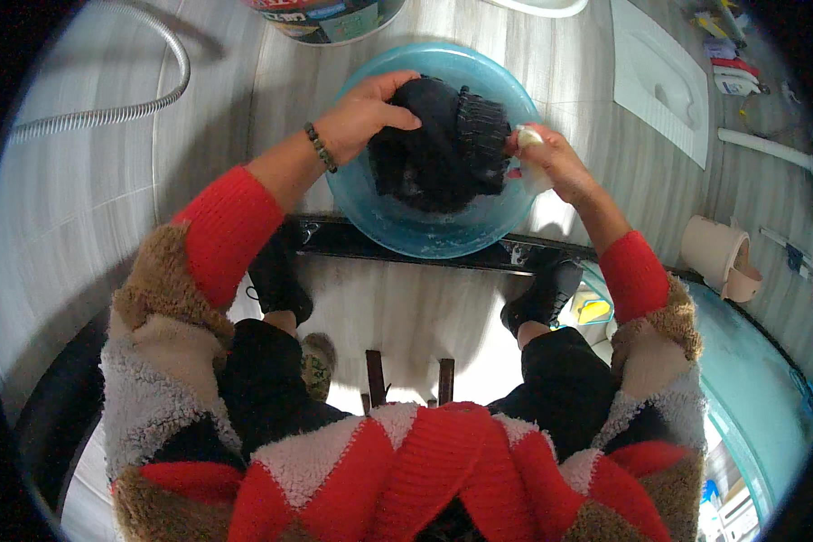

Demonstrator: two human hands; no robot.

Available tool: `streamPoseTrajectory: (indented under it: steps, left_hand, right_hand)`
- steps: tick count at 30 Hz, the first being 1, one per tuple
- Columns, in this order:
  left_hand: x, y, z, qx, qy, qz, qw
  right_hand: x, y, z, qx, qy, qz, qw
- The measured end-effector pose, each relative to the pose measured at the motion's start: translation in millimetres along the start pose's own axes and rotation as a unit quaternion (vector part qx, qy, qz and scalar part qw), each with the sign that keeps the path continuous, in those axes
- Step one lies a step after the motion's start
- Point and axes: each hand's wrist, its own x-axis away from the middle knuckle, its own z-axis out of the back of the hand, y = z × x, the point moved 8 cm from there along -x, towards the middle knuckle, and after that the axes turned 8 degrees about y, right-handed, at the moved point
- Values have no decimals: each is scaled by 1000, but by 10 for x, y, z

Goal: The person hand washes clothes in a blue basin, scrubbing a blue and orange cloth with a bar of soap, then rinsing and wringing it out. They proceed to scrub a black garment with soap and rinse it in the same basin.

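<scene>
A black knitted garment with a ribbed edge lies bunched in a round blue basin. My left hand grips the garment's upper left side, thumb on top and fingertips hidden behind the cloth. At the garment's right edge, my right hand is closed around a whitish bar of soap, partly covered by the fingers. The soap is close to the ribbed edge; whether they touch I cannot tell.
A dark metal bar runs across the floor beneath the basin, between my feet. Beyond stands a printed bucket. A metal hose lies left. To the right are a squat toilet, a beige pitcher and a glass-topped surface.
</scene>
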Motion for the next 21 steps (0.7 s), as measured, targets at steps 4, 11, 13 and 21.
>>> streamPoseTrajectory:
  steps: [4,11,13,21]
  left_hand:
    - [41,164,-205,-29,-46,-29,998]
    - [21,260,-407,-292,-71,-182,936]
    - [-2,154,-268,-402,-59,-163,899]
    - [71,-479,19,-707,-22,-152,690]
  right_hand:
    - [2,-234,-49,33,61,55,996]
    - [-8,-615,-531,209,34,265,941]
    - [-55,-396,-275,196,110,118,967]
    - [615,-684,-280,364,124,475,792]
